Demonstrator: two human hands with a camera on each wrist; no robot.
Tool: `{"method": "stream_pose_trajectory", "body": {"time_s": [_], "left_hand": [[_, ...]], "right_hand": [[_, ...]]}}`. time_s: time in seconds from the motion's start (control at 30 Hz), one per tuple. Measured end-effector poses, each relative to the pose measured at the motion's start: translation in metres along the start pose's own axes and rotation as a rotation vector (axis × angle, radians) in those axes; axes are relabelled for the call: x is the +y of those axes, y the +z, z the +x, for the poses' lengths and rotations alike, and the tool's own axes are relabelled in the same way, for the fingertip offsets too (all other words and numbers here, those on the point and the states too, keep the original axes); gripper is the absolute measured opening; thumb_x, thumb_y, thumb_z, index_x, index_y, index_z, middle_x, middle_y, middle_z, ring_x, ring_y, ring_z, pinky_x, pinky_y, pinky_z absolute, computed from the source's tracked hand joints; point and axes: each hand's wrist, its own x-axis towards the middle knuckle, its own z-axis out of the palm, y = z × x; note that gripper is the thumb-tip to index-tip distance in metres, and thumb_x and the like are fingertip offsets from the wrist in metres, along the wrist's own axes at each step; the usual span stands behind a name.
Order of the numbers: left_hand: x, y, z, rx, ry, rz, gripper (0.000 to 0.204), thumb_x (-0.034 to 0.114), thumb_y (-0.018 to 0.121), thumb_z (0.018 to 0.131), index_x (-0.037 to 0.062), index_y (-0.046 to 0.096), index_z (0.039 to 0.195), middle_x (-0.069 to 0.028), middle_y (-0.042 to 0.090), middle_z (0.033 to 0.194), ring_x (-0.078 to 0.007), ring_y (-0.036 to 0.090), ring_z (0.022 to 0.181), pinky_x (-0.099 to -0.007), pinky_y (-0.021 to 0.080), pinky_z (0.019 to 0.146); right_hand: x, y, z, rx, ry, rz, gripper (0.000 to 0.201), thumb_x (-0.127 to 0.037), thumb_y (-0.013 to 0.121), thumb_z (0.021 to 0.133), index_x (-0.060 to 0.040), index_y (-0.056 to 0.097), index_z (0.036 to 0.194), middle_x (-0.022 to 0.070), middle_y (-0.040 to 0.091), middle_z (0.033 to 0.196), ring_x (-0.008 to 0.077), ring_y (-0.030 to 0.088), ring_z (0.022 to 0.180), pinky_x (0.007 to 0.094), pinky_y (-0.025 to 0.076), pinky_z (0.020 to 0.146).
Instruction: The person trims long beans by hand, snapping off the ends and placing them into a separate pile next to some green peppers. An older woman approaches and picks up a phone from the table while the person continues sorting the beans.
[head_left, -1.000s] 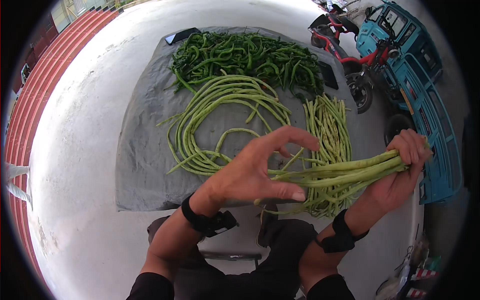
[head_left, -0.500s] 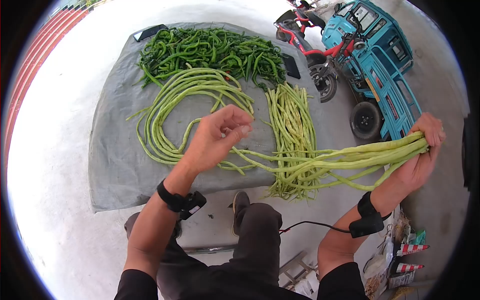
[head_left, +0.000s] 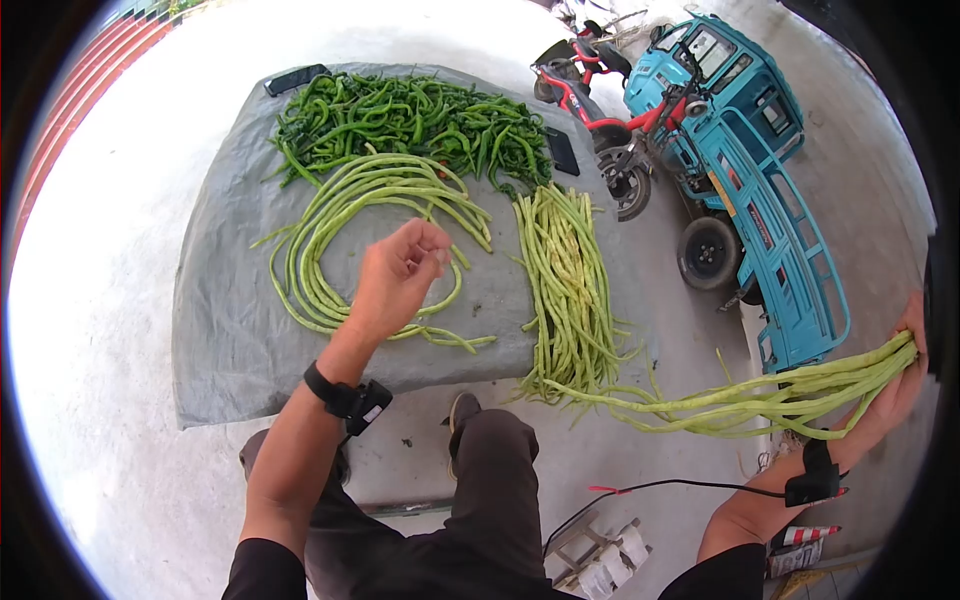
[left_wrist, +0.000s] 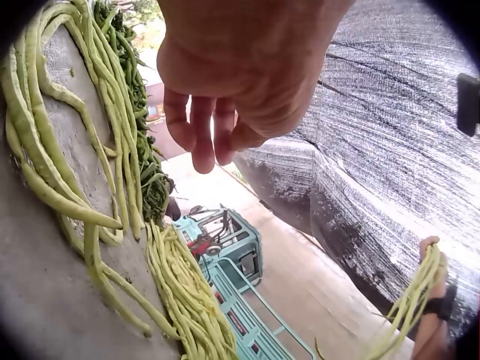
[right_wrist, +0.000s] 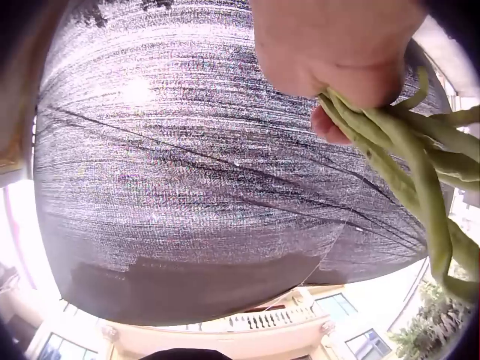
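Note:
Far out to the right, beyond the table edge, my right hand (head_left: 903, 385) grips a bundle of yardlong beans (head_left: 800, 400) by one end. The loose ends of that bundle trail left, to the near end of a straight pile of yardlong beans (head_left: 565, 290). The right wrist view shows the fist (right_wrist: 337, 52) closed round the bean ends. My left hand (head_left: 392, 285) hovers over the table with fingers loosely bent and nothing in them. Below it lies a curved row of yardlong beans (head_left: 310, 250). In the left wrist view its fingers (left_wrist: 201, 139) hang down relaxed.
Green chili peppers (head_left: 420, 120) are heaped along the far side of the grey-covered table (head_left: 225, 330). Two dark phones lie at the back left (head_left: 296, 80) and right (head_left: 562, 151). A blue cargo tricycle (head_left: 745, 190) and a red bike (head_left: 610, 120) stand right of the table.
My right hand has swung right and nearer to me, pulling the bundle off across the straight pile. My left hand has drawn back left from the bundle, its fingers less spread.

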Motion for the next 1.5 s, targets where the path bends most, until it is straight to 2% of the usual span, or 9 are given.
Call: {"method": "stream_pose_trajectory", "body": {"time_s": [0.2, 0.4, 0.5, 0.63, 0.8, 0.93, 1.13, 1.33, 1.5], "left_hand": [[0.003, 0.001, -0.003, -0.007, -0.01, 0.0, 0.019, -0.005, 0.057, 0.094, 0.0015, 0.064, 0.111, -0.0032, 0.071, 0.095, -0.01, 0.068, 0.085, -0.0267, 0.055, 0.076], [0.004, -0.002, -0.002, 0.0, -0.008, 0.01, 0.017, -0.005, 0.058, 0.097, 0.0013, 0.064, 0.112, -0.0036, 0.071, 0.096, -0.0103, 0.068, 0.084, -0.0269, 0.055, 0.075], [0.001, -0.006, 0.001, 0.021, -0.024, -0.008, 0.013, -0.002, 0.06, 0.1, 0.0013, 0.065, 0.112, -0.0039, 0.07, 0.097, -0.0109, 0.068, 0.085, -0.0274, 0.055, 0.075], [0.005, -0.016, 0.004, 0.047, -0.046, -0.039, 0.008, 0.003, 0.062, 0.103, 0.0015, 0.065, 0.11, -0.0039, 0.07, 0.098, -0.0114, 0.068, 0.087, -0.0286, 0.056, 0.078], [0.017, -0.027, 0.006, 0.11, -0.005, -0.061, 0.007, 0.003, 0.063, 0.103, 0.0015, 0.065, 0.11, -0.004, 0.07, 0.098, -0.0112, 0.068, 0.086, -0.0283, 0.057, 0.079], [0.02, -0.035, 0.009, 0.158, 0.01, -0.09, 0.007, 0.003, 0.063, 0.103, 0.0014, 0.065, 0.11, -0.0043, 0.07, 0.1, -0.0112, 0.067, 0.086, -0.0285, 0.057, 0.08], [0.021, -0.045, 0.015, 0.195, 0.009, -0.155, 0.009, 0.002, 0.063, 0.103, 0.0015, 0.066, 0.112, -0.0042, 0.07, 0.101, -0.0105, 0.068, 0.089, -0.0285, 0.058, 0.08], [0.019, -0.052, 0.015, 0.196, -0.012, -0.122, 0.011, 0.002, 0.063, 0.102, 0.0011, 0.066, 0.113, -0.0048, 0.07, 0.101, -0.0098, 0.068, 0.089, -0.0273, 0.058, 0.079], [0.013, -0.05, 0.015, 0.194, -0.052, -0.121, 0.01, 0.002, 0.062, 0.102, 0.0013, 0.066, 0.111, -0.0045, 0.071, 0.1, -0.0099, 0.068, 0.087, -0.0271, 0.058, 0.079]], "right_hand": [[0.024, -0.029, 0.024, 0.143, 0.102, -0.267, 0.02, -0.02, 0.048, 0.114, -0.0006, 0.05, 0.121, 0.0033, 0.039, 0.09, 0.0134, 0.04, 0.074, 0.0297, 0.039, 0.067], [0.197, -0.102, 0.079, 0.364, 0.42, -0.665, 0.027, -0.027, 0.068, 0.106, -0.004, 0.06, 0.116, 0.0038, 0.06, 0.088, 0.0139, 0.058, 0.074, 0.0312, 0.05, 0.064], [0.272, -0.161, 0.104, 0.387, 0.595, -0.795, 0.024, -0.026, 0.068, 0.105, -0.0048, 0.06, 0.112, 0.0072, 0.066, 0.087, 0.0182, 0.066, 0.072, 0.0358, 0.057, 0.062], [0.373, -0.198, 0.126, 0.447, 0.731, -1.008, 0.022, -0.019, 0.063, 0.105, -0.0017, 0.058, 0.118, 0.0095, 0.066, 0.086, 0.0202, 0.065, 0.064, 0.0365, 0.057, 0.057], [0.458, -0.26, 0.142, 0.312, 0.777, -1.538, 0.038, -0.025, 0.069, 0.1, 0.0037, 0.063, 0.123, 0.0245, 0.073, 0.105, 0.0343, 0.074, 0.082, 0.0465, 0.06, 0.076], [0.486, -0.278, 0.142, 0.204, 0.561, -2.017, 0.047, -0.033, 0.07, 0.095, 0.0058, 0.067, 0.121, 0.0342, 0.07, 0.12, 0.0427, 0.072, 0.11, 0.0508, 0.054, 0.099], [0.502, -0.284, 0.144, 0.152, 0.672, -2.064, 0.062, -0.043, 0.076, 0.092, 0.0043, 0.062, 0.13, 0.0315, 0.063, 0.136, 0.0464, 0.06, 0.128, 0.0517, 0.05, 0.107], [0.498, -0.258, 0.119, 0.122, 0.61, -2.158, 0.098, -0.063, 0.086, 0.076, 0.0023, 0.054, 0.141, 0.029, 0.054, 0.144, 0.0471, 0.051, 0.136, 0.0528, 0.044, 0.113], [0.478, -0.247, 0.114, 0.021, 0.651, -2.175, 0.1, -0.068, 0.085, 0.075, 0.0012, 0.055, 0.141, 0.0267, 0.056, 0.142, 0.0467, 0.05, 0.136, 0.0523, 0.043, 0.113]]}}
